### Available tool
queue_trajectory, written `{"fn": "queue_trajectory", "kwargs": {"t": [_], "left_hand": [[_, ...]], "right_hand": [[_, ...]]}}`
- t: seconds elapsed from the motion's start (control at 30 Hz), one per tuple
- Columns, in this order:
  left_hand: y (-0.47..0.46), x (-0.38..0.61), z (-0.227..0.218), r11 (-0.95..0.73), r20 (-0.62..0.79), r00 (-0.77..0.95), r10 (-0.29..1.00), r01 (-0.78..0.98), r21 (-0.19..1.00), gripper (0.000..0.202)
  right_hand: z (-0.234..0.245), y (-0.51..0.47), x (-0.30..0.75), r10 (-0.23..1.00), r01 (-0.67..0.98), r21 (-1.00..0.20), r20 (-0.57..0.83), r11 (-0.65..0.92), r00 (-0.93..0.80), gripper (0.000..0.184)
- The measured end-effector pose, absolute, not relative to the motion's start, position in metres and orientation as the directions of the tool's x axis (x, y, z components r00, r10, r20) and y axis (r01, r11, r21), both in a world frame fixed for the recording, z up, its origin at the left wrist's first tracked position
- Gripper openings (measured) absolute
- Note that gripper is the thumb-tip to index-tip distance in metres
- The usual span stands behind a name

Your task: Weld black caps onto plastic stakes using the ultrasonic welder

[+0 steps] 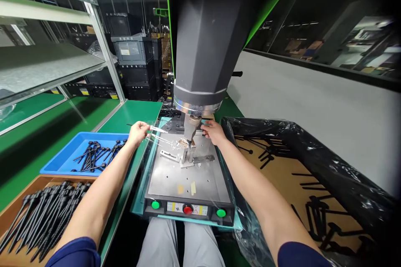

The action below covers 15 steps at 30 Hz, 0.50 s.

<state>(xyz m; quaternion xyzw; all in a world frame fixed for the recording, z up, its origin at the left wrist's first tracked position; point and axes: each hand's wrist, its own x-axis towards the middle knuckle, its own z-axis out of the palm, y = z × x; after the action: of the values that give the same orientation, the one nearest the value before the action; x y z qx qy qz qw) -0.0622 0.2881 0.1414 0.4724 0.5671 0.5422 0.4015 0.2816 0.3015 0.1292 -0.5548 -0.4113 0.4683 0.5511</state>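
My left hand (138, 132) is closed in a pinch, left of the metal plate (159, 179). From its fingertips a slim silvery strip (159, 129) points right; its exact kind is unclear. Thin clear strands hang below it. My right hand (213, 132) has its fingers curled just right of the metal horn (190, 127); whatever they grip is hidden. Beneath the horn's tip stands a small metal fixture (187, 156) with bits of clear film around it. Flat metal bars, a silver bar (169, 155) and a grey bar (203, 159), flank the fixture.
Overhead looms the black machine head (203, 41). A red button (187, 209) and two green buttons line the base's front. Black long-stemmed parts fill a blue tray (59, 156) and a brown box (37, 181) at left. More lie in a black-lined box (269, 127) at right.
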Motion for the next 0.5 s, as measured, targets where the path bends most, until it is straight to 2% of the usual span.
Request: {"fn": "queue_trajectory", "kwargs": {"t": [0.5], "left_hand": [[0.337, -0.062, 0.134, 0.029, 0.017, -0.252, 0.968, 0.180, 0.983, 0.022]], "right_hand": [[0.107, 0.350, 0.272, 0.968, 0.125, -0.992, 0.021, -0.011, 0.249, 0.018]]}}
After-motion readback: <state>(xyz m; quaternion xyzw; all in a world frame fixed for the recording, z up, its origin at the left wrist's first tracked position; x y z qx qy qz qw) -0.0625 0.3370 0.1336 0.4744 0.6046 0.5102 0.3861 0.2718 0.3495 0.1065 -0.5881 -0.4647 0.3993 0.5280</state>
